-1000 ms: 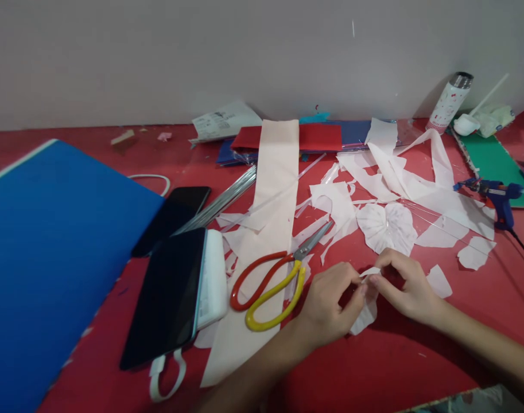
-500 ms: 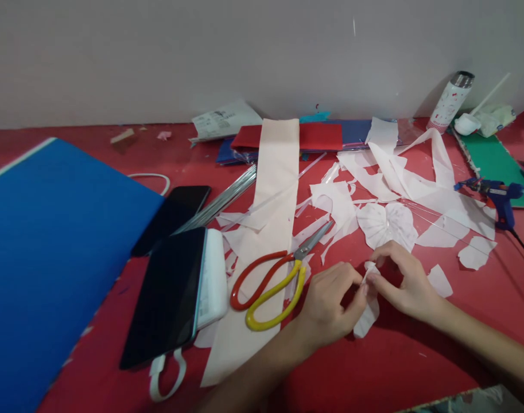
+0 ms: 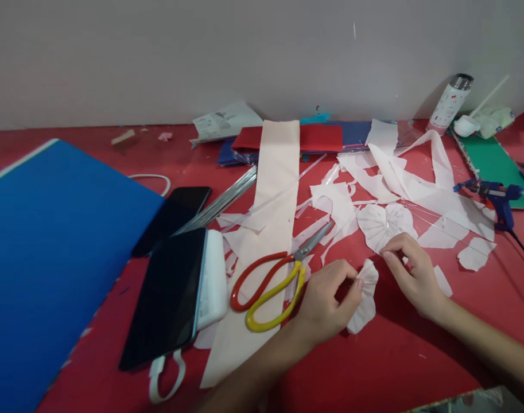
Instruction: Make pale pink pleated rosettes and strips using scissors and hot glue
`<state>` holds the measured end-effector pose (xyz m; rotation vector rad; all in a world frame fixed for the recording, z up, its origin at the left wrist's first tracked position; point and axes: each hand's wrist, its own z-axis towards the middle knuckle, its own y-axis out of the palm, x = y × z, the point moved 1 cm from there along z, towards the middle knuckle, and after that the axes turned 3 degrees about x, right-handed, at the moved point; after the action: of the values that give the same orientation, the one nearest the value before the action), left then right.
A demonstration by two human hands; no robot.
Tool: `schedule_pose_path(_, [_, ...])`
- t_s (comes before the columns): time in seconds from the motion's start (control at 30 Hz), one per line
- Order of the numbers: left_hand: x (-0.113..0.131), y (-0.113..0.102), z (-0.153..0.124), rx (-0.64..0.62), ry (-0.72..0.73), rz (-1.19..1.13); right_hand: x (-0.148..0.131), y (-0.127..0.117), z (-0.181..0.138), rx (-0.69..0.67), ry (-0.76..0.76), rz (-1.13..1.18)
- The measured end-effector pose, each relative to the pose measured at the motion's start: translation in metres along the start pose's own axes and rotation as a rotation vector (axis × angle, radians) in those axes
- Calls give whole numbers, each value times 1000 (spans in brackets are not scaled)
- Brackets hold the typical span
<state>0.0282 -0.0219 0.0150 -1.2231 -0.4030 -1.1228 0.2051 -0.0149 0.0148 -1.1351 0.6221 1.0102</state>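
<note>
My left hand [image 3: 326, 301] pinches a small crinkled white paper piece [image 3: 364, 297] just above the red table [image 3: 373, 367]. My right hand [image 3: 410, 272] hovers a little to the right of that piece, fingers loosely curled and apart, holding nothing. Just beyond my right hand lies a gathered white paper petal shape [image 3: 386, 225]. Scissors [image 3: 274, 281] with one red and one yellow handle rest to the left of my left hand, on a long pale pink paper strip [image 3: 268, 195].
A blue board [image 3: 50, 252] fills the left. Two dark phones [image 3: 169, 289] [image 3: 173, 215], one on a white power bank, lie beside it. White paper scraps [image 3: 416, 183] spread at right, with a blue glue gun [image 3: 500, 201], a green sheet [image 3: 492, 160] and a bottle [image 3: 451, 103].
My right hand has let go of the white paper piece and drawn back to the right. My left hand keeps the piece, now spread wider.
</note>
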Motion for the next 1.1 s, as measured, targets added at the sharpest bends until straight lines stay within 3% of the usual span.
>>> schedule_pose_path(0.43, [-2,0,1,3,-60,-20,2,-1,1,6,-14,-55])
schedule_pose_path(0.57, [-3,1,0,-18,-64,-21,0,0,2,-99,-4,-25])
schedule_pose_path(0.7, [-3,2,0,-47,-40,-18,-2,2,0,-169,11,4])
schedule_pose_path(1.1, [-1,7,0,-13,68,34,-5,5,0,-146,-60,-41])
